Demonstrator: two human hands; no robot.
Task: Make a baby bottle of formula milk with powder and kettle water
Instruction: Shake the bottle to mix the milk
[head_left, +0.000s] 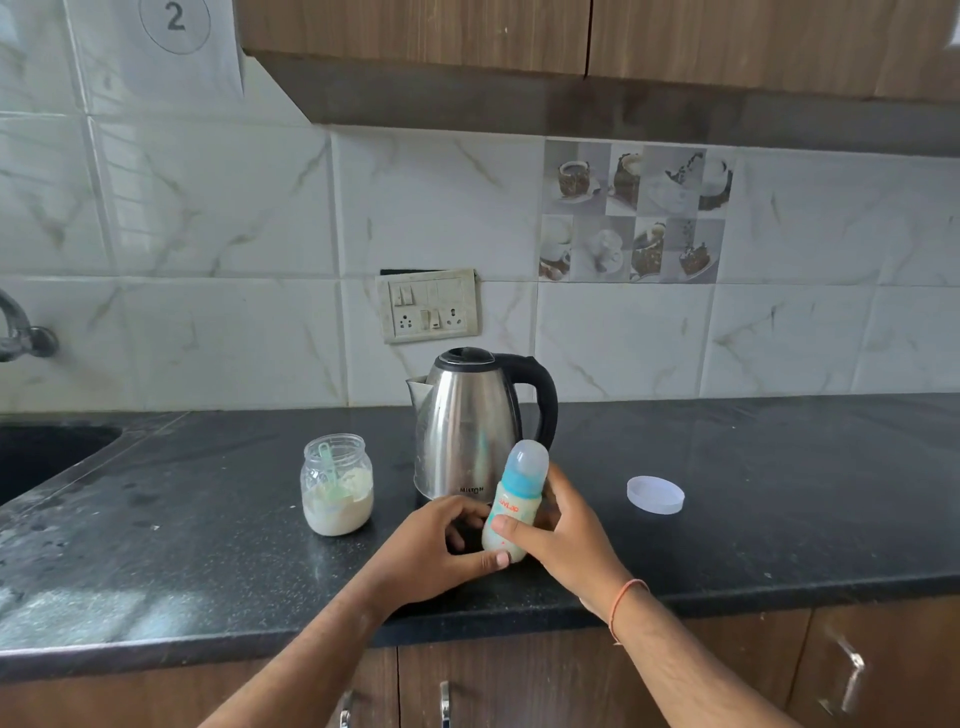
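Both hands gripping capped baby bottle over black granite counter: right hand fingers wrapping it, left hand thumb pinching base. Kettle, powder jar sitting before marble-tiled wall.

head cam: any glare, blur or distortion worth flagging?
Head view: wide-angle bowing bends the cabinet edge and the countertop; a pale window sheen washes out the counter's near-left corner; the steel kettle carries soft reflections; the baby bottle and both hands, left hand and right hand, look slightly soft; the wall tiles are evenly lit.
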